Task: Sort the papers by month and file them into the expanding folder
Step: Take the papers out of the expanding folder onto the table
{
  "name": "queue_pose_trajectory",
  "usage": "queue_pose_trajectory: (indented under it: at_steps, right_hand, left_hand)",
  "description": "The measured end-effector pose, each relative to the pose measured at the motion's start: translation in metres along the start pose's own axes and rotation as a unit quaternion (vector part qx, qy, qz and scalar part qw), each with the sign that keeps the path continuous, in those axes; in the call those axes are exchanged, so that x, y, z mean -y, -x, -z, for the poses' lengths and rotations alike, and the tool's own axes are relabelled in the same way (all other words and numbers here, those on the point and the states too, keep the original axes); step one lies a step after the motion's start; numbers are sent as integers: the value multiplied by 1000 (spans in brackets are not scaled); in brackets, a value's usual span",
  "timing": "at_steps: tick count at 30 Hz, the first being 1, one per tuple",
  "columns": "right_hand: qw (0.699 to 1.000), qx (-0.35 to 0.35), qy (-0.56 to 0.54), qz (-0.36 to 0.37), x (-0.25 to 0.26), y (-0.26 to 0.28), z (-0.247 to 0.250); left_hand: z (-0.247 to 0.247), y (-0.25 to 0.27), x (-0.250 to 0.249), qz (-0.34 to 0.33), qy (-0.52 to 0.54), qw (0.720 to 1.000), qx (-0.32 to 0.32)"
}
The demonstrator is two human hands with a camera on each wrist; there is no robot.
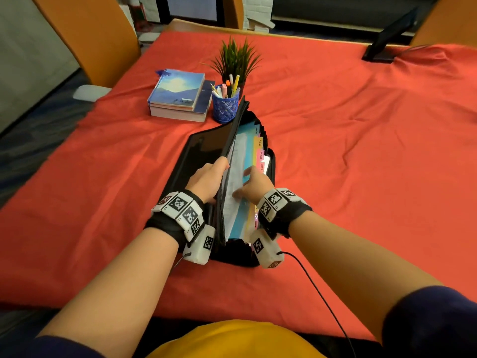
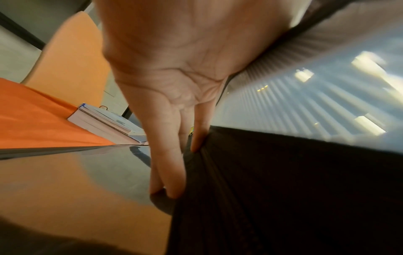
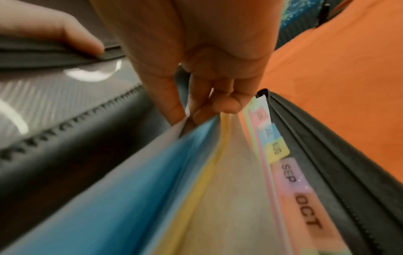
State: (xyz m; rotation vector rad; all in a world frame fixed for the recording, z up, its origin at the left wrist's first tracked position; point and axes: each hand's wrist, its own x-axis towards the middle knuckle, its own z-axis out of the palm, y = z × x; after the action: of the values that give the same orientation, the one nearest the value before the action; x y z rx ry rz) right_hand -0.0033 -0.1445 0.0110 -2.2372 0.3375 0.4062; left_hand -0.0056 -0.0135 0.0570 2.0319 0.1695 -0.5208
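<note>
Expanding folder (image 1: 268, 161) lies open on the red surface (image 1: 361, 151), long axis running away from the person. Left hand (image 1: 206, 177) grips the raised cover (image 1: 232, 140); right hand (image 1: 255, 182), nearer the month tabs (image 1: 259, 148), pinches a paper (image 1: 238, 161) at the front pockets.

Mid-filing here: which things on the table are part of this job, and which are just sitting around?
Part of the job:
expanding folder, lying open
white paper at its front pocket
month tabs
left hand holding the front flap up
right hand on the paper

Just lying about:
stack of books
pen cup
potted plant
</note>
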Motion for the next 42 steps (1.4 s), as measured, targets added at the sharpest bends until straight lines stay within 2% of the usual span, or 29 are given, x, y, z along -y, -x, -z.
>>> queue_pose_trajectory:
  at_steps: [4, 8, 12, 16, 21, 24, 26, 28, 31, 34, 36, 38, 40, 42]
  right_hand:
    - [989, -60, -137, 16, -8, 6, 31]
    - [977, -102, -186, -2, -44, 17, 80]
    - [977, -127, -153, -73, -112, 32, 115]
    - [980, -137, -63, -129, -173, 41, 121]
    - [975, -157, 22, -153, -202, 42, 114]
    - [975, -121, 74, -171, -195, 45, 119]
    - [957, -112, 197, -180, -179, 49, 131]
    - [946, -140, 267, -122, -146, 54, 142]
    - [960, -160, 223, 55, -78, 64, 142]
    - [975, -119, 118, 148, -22, 63, 117]
    - [986, -58, 22, 154, 2, 57, 90]
    - [991, -14, -51, 124, 12, 46, 60]
    - [994, -15, -57, 95, 15, 33, 35]
    - [997, -40, -8, 72, 15, 25, 19]
  left_hand:
    - [9, 1, 0, 2, 46, 999, 14]
    - [10, -1, 5, -8, 55, 998, 11]
    - [18, -2, 9, -11, 86, 996, -7]
    - [24, -1, 5, -32, 114, 993, -24]
    - [29, 0, 3, 1, 132, 991, -23]
    - [31, 0, 2, 1, 128, 991, -45]
    - [32, 1, 1, 3, 130, 991, -38]
    - [33, 2, 2, 9, 136, 990, -27]
    - [30, 3, 1, 8, 123, 992, -26]
    - [28, 4, -2, 0, 116, 993, -18]
    - [30, 7, -4, -5, 120, 993, -10]
    - [33, 10, -4, -2, 130, 991, 15]
    - [34, 11, -3, 2, 136, 991, 1]
    - [34, 10, -2, -2, 134, 991, -15]
